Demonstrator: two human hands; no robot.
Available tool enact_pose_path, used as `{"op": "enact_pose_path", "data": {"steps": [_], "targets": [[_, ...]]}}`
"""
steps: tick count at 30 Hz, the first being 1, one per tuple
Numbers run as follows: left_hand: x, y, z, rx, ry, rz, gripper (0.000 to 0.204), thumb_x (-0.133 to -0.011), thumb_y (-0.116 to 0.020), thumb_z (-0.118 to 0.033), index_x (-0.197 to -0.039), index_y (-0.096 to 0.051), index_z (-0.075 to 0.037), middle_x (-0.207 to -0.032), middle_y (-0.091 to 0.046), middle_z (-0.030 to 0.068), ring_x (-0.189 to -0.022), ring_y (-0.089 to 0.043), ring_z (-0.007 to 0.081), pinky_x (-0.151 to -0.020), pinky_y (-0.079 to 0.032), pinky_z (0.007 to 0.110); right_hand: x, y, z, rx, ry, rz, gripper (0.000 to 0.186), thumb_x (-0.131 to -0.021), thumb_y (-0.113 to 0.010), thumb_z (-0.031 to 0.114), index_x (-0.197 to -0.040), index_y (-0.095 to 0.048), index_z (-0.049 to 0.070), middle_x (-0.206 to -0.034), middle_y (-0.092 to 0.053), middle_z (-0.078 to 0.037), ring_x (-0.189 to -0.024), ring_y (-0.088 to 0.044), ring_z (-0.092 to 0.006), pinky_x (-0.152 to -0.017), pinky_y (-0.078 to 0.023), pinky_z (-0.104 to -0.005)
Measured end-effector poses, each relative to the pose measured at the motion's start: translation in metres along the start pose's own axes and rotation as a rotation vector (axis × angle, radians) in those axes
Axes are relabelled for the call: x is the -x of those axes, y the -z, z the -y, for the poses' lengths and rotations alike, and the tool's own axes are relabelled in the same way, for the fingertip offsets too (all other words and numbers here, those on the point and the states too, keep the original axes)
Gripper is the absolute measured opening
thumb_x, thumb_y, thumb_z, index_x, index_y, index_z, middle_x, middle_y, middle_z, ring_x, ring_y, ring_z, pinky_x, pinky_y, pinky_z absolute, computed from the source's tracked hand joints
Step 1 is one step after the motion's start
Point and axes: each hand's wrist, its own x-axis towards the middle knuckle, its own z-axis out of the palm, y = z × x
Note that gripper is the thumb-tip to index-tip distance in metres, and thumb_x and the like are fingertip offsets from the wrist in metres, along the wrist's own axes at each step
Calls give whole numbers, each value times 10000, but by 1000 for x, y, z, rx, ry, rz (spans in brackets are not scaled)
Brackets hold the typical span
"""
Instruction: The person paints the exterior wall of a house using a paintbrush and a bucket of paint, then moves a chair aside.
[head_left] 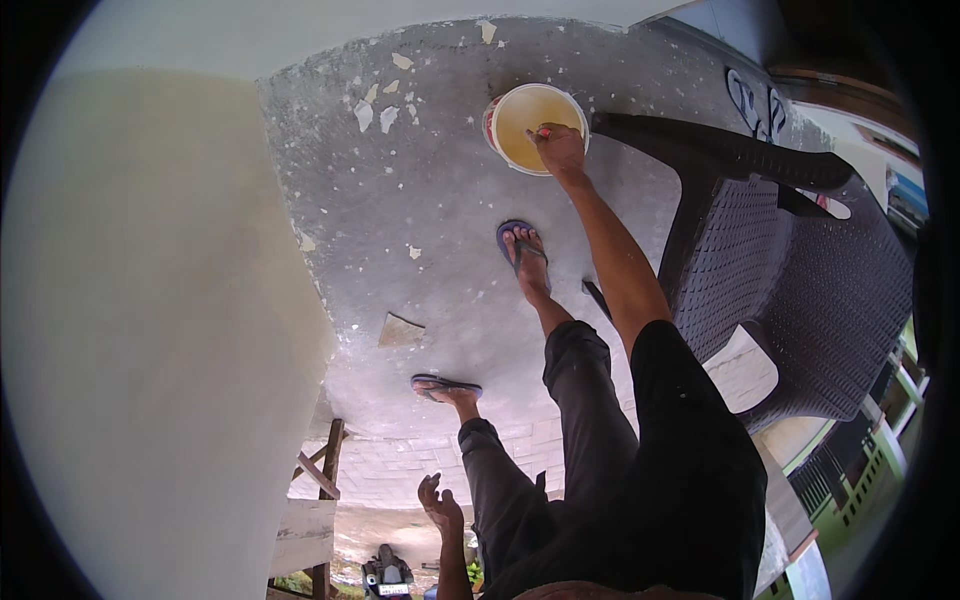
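Note:
A round white bucket (pixel 513 110) with a pale yellow inside stands on the grey floor in front of me. My right hand (pixel 560 150) reaches over its opening, closed around something with a small red end (pixel 545 131). The rest of that thing is hidden by the hand, so its kind cannot be made out. Low at my left side hangs my left hand (pixel 440 503), its fingers loosely bent and apart, with nothing seen in it. My feet in dark flip-flops (pixel 446 385) are planted apart on the floor.
A pale wall (pixel 150 300) rises along the left. To the right stands a dark woven-pattern plastic chair (pixel 790 270), close to my right arm. Pale flakes (pixel 388 118) and a flat broken piece (pixel 401 330) lie on the floor. Loose sandals (pixel 757 105) sit beyond the chair.

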Motion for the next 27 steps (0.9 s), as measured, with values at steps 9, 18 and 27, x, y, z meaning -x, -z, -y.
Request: {"op": "enact_pose_path", "data": {"steps": [9,18,27], "targets": [[20,-29,1,-23,174,-5,385,-728,-484,-2,-1102,-544,-71,-1146,-563,117,-1139,-475,286,-750,-432,382,-24,-22,-27,187,35,181,298,-803,-650,362,-889,-697,80,-849,-682,-141,-836,-643,-348,-815,-506,-408],[21,-39,-8,44,245,-1,398,-713,-505,-19,-1096,-597,-76,-1229,-473,199,-1161,-451,366,-956,-406,450,-47,37,-11,461,26,139,298,-827,-565,315,-936,-656,53,-859,-676,-190,-843,-665,-364,-760,-527,-448],[43,-7,19,-20,240,-155,406,-714,-512,-8,-1103,-590,-96,-1207,-492,184,-1119,-468,342,-888,-438,431,-13,17,43,283,154,380,352,-800,-653,370,-983,-692,71,-931,-680,-172,-919,-636,-368,-841,-483,-413]]}}
